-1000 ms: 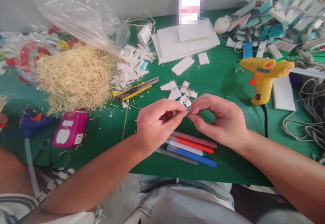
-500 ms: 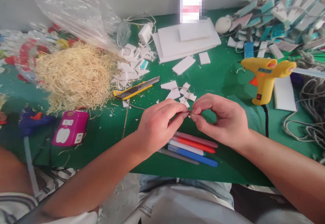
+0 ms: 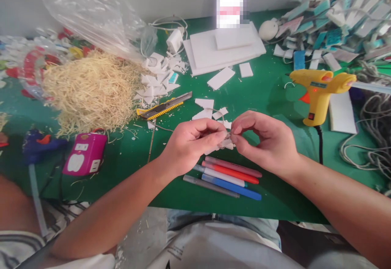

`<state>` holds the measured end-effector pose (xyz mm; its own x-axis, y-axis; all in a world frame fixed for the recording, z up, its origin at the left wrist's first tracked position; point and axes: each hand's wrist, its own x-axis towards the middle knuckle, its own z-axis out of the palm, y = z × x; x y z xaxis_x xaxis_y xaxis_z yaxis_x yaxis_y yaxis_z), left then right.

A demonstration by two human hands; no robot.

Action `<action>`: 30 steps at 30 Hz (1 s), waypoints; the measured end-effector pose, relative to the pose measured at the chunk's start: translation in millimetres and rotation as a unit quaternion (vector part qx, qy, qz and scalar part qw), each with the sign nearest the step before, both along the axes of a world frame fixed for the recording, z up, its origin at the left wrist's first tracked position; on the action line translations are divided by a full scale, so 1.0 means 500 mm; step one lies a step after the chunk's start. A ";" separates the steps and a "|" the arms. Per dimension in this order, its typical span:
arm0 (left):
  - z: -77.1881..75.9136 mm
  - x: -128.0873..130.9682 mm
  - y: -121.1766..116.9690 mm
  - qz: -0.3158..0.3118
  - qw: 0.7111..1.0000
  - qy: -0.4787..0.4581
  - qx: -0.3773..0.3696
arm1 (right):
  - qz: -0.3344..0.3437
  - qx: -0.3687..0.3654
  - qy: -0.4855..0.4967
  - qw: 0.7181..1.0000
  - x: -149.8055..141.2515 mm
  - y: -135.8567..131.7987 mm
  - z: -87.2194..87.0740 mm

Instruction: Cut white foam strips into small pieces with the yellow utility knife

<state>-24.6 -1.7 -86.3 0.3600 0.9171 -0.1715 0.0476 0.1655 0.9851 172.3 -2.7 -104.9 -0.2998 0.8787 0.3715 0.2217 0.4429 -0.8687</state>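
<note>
My left hand (image 3: 187,145) and my right hand (image 3: 267,141) meet fingertip to fingertip above the green table. Both are closed in a pinch on a thin grey cord (image 3: 221,114), which loops up behind the fingers. Most of the pinched part is hidden, and any knot in it is too small to make out. White foam board scraps (image 3: 204,105) lie just beyond and beneath the fingers. Nearer to me, several marker pens lie side by side, among them a red marker (image 3: 235,173) and a blue marker (image 3: 233,187).
A yellow glue gun (image 3: 317,94) stands at the right, its light on. Left of the hands lies a utility knife (image 3: 165,105) with its blade out. Wood straw (image 3: 91,90) and a pink power adapter (image 3: 84,154) are further left. Foam boards (image 3: 198,51) are stacked at the back.
The left hand has shifted slightly left and turned, its thumb now lying along the pinch. Foam scraps under the fingers have moved towards me, and more of the pens shows.
</note>
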 end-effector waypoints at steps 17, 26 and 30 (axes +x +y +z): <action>-0.012 -0.001 0.003 0.028 0.997 0.027 0.072 | -0.057 0.099 -0.034 0.993 0.001 -0.005 0.008; -0.011 0.000 -0.005 0.026 0.987 0.068 0.146 | -0.023 0.158 -0.071 0.985 0.001 -0.005 0.012; -0.013 0.001 -0.008 0.030 0.981 0.075 0.177 | -0.026 0.169 -0.082 0.982 0.001 -0.007 0.008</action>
<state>-24.1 -5.6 -92.8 0.2987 0.9475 0.1139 0.1971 -0.1780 0.9641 172.8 -6.1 -101.0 -0.3382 0.7295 0.5945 0.3756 0.6839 -0.6255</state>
